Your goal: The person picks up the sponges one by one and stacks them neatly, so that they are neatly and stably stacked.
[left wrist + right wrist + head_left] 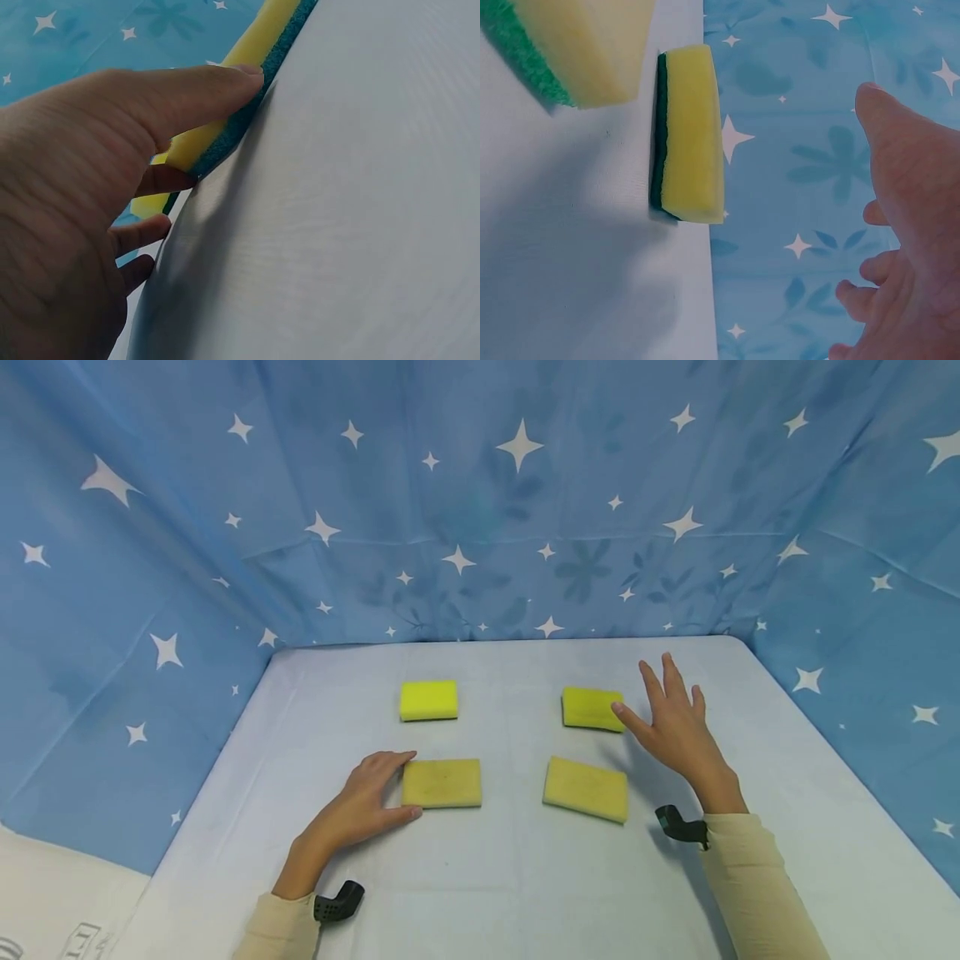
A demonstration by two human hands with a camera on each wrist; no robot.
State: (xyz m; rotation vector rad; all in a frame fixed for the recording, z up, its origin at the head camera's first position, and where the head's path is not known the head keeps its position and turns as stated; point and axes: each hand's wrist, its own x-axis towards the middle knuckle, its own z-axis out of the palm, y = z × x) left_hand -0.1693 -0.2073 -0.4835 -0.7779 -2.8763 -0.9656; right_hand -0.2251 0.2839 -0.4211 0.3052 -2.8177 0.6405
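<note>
We see the left hand (362, 806) at about 8 o'clock from the middle of the table (510, 877), thumb and fingers apart, reaching around the left end of the near left sponge (442, 783). The thumb lies along its near edge and a forefinger is at its far left corner; we cannot tell whether they pinch it. The right hand (677, 735), at 3 o'clock, is raised with its fingers spread and holds nothing.

Closest to us are the beige left sleeve (281, 931) at 7 o'clock and the right sleeve (761, 889) at 5, each with a black wrist piece (339, 903) at its cuff.

The near left sponge sits at 8 o'clock, lying flat and nearly square to us. At 4 o'clock we find the near right sponge (585, 789), turned so that its long side runs from 10 to 4. Beyond them, the far left sponge (428, 700) lies at 10 o'clock, the brightest yellow, and the far right sponge (591, 707) at 2. From the head, the right thumb overlaps that last one's right end; the right wrist view shows us a gap.

Past the table's 12 o'clock edge hangs a blue curtain (480, 468) with white stars.
</note>
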